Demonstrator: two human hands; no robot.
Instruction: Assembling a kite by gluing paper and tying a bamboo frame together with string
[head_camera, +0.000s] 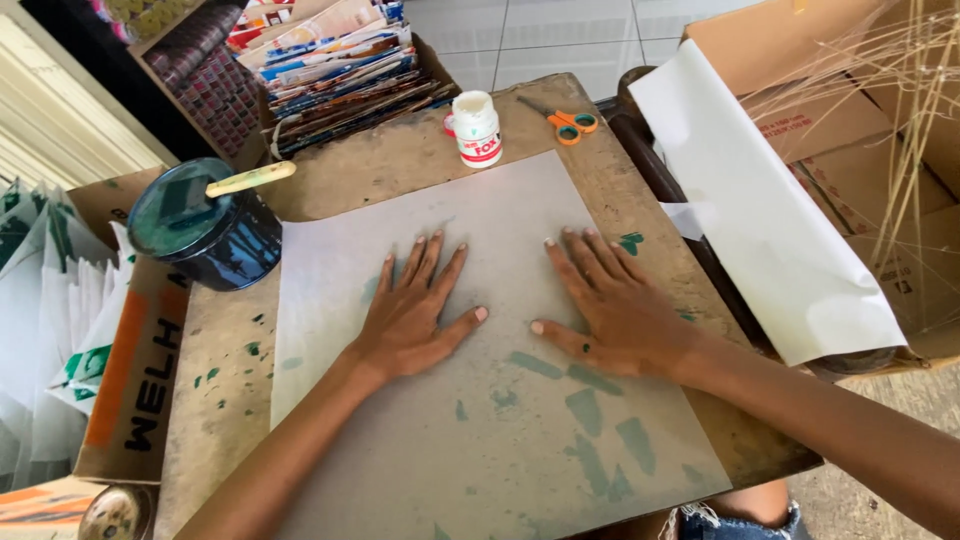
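We press both our hands flat on a big thin sheet of see-through white paper (500, 380). The sheet lies in the middle of the worn brown wooden surface (220, 380) and covers most of it. Green paint marks show through the paper near its lower right part.

Our left hand (412, 312) lies palm down on the left half of the sheet. Its fingers are spread apart and point away from us, so its grip is wide and holds nothing. Our right hand (612, 305) lies palm down on the right half, just beside the left one but not touching it. Its fingers are spread too, with nothing held in them. The two thumbs point at each other, with a small gap between them.

A round dark blue tin of green paint (205, 235) stands at the far left corner of the surface. A brush with a pale wooden handle (250, 180) rests across its top. A small white glue bottle (477, 128) stands just past the far edge of the sheet. Orange-handled scissors (566, 122) lie near the bottle, to its right. A stack of colourful papers in a box (330, 70) sits behind the surface. To the right, a large white sheet (770, 220) hangs over a brown cardboard box (840, 120) with thin dry sticks (915, 90) in it.
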